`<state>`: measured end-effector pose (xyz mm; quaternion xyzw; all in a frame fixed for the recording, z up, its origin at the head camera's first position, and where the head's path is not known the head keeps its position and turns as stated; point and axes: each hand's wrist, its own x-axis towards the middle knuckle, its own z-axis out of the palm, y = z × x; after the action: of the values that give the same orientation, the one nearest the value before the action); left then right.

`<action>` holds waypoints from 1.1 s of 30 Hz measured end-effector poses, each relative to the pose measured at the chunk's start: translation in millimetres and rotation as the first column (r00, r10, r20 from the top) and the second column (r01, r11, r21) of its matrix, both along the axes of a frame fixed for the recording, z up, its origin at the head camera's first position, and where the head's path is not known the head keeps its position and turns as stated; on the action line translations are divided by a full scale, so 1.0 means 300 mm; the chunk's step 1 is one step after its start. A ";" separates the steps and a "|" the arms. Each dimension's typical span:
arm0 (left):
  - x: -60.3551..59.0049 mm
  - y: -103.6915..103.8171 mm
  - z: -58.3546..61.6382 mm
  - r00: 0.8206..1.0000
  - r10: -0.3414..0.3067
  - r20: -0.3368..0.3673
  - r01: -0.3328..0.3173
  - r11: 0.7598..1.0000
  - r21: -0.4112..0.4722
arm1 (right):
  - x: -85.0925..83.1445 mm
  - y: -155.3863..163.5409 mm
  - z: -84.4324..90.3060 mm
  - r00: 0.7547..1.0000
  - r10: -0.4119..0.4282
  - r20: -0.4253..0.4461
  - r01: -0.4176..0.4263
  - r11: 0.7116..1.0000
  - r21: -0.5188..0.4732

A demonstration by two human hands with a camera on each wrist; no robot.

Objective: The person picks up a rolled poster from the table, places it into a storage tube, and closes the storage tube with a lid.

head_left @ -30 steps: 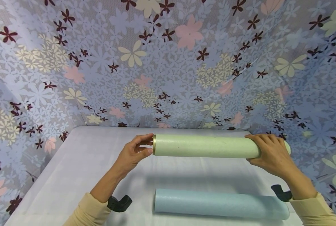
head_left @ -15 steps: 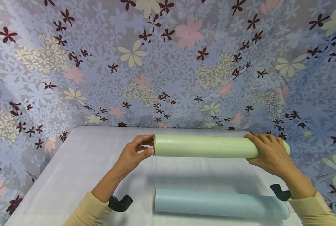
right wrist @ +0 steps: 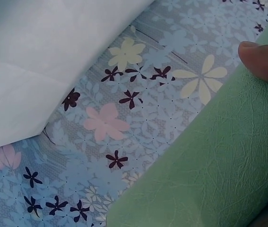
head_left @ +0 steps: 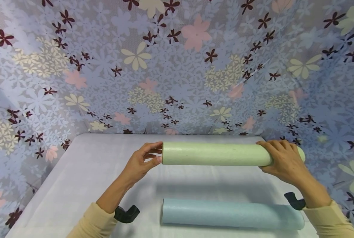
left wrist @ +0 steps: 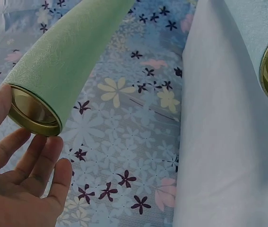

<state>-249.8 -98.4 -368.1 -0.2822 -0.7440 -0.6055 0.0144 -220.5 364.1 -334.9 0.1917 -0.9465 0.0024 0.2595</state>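
A long pale green cardboard tube (head_left: 215, 154) is held level above the white-covered table. My right hand (head_left: 284, 162) grips it from above near its right end. At the other end, my left hand (head_left: 139, 163) pinches the rim between thumb and fingertips. The left wrist view shows this rim as a gold metal end (left wrist: 32, 113) with a recessed face. In the right wrist view only my thumb (right wrist: 263, 59) and part of the textured green surface appear. A light blue tube (head_left: 230, 214) lies on the table nearer to me, apart from both hands.
White cloth covers the table (head_left: 76, 185). Flower-patterned fabric (head_left: 177, 72) hangs behind and at both sides of it. A black wrist mount (head_left: 126, 214) sticks out from my left sleeve, and another mount (head_left: 295, 201) from my right sleeve.
The gold rim at the green tube's left end shows less in the head view than a second ago. Both hands keep nearly the same place, and the head view has shifted slightly.
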 end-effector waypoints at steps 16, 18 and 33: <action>0.009 -0.012 0.057 0.970 0.112 -0.217 -0.126 0.991 -0.053 | -0.004 -0.011 0.020 1.000 -0.003 0.002 0.003 0.999 -0.033; 0.016 -0.008 0.071 0.942 0.154 -0.297 -0.180 0.982 -0.063 | -0.004 -0.011 0.021 1.000 -0.005 0.002 0.005 1.000 -0.031; 0.052 0.072 0.126 0.554 0.038 -0.831 -0.495 0.818 -0.292 | 0.001 -0.018 0.019 0.999 -0.037 0.036 0.038 0.999 -0.031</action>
<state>-234.2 -76.7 -330.2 -0.3933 -0.8212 -0.1918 0.3663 -220.3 358.8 -329.3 0.1696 -0.9542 0.0159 0.2459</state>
